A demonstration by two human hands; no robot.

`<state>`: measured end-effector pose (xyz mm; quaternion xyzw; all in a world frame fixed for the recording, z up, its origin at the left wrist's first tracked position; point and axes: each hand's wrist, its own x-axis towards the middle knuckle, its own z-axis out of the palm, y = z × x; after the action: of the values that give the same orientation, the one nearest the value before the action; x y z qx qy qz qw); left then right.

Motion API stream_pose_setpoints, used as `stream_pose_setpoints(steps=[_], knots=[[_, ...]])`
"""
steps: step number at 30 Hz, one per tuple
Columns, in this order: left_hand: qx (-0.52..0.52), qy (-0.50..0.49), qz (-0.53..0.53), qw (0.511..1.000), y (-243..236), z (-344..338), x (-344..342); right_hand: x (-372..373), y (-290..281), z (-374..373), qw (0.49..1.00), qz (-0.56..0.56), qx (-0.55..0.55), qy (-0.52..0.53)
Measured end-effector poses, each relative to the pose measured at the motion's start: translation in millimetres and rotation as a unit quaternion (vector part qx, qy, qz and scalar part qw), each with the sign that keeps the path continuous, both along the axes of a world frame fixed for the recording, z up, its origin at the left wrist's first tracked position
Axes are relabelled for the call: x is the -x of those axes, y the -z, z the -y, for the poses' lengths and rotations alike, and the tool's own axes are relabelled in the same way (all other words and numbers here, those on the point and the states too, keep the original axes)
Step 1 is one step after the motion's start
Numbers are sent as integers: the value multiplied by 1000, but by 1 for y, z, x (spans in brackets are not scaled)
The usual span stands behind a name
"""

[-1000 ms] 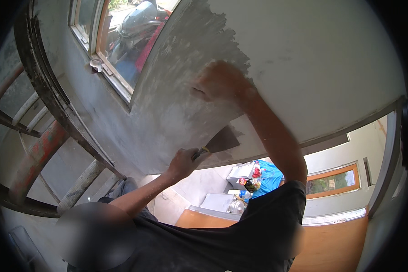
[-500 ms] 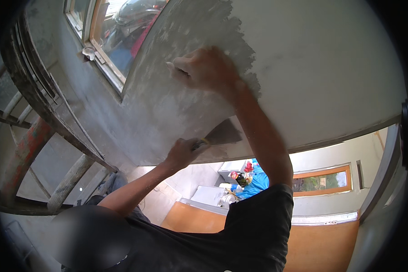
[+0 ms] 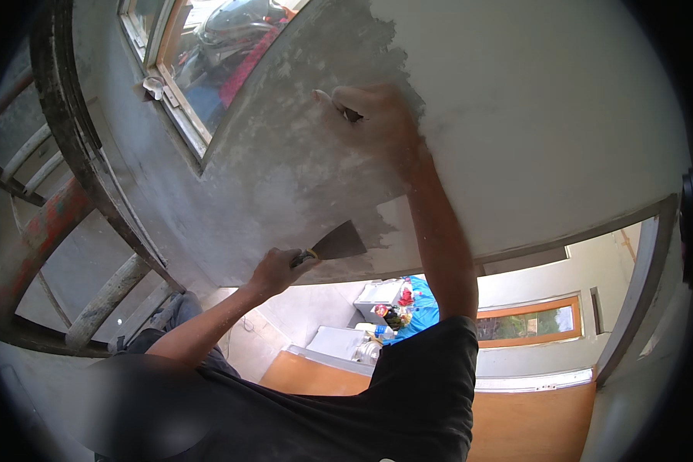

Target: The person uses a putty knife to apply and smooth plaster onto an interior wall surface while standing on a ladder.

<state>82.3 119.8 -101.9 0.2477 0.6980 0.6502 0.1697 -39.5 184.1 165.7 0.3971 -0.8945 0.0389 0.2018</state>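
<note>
Pale plaster covers the right side of the wall (image 3: 531, 108), while a darker grey patch (image 3: 277, 173) spreads over its left with a ragged edge. From your head camera, your left hand (image 3: 276, 271) is closed round the handle of a scraper (image 3: 340, 241). Its wide blade lies before the lower wall, beside the ragged edge, pointing away from your fist; whether it touches the wall is unclear. That low, sideways hold probably leaves the upper patch free for your other arm. Your right hand (image 3: 377, 123) is raised there, fingers curled in close to the wall; blur hides whether it grips anything, so you cannot tell. Its bent wrist suggests pressing against the surface. Left of the patch sits a window (image 3: 196, 85), and a ladder (image 3: 119, 300) stands beside you, perhaps kept aside to give your arms room. Beyond the wall's lower edge lies a blue sheet (image 3: 421, 304).
</note>
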Motion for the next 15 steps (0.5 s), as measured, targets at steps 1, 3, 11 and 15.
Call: stream_pose_setpoints(steps=[1,3,11,15], knots=[[17,4,-4,1000,-2,2,0,1,-4,3,999,15,24,24],[-16,-19,-33,999,-1,-1,-6,1,-20,5,994,82,-52,55],[0,-15,-52,999,5,-17,-6,3,-33,-7,974,4,-223,-25],[19,4,-75,997,-8,-20,2,3,-25,-11,952,-71,-294,-43]])
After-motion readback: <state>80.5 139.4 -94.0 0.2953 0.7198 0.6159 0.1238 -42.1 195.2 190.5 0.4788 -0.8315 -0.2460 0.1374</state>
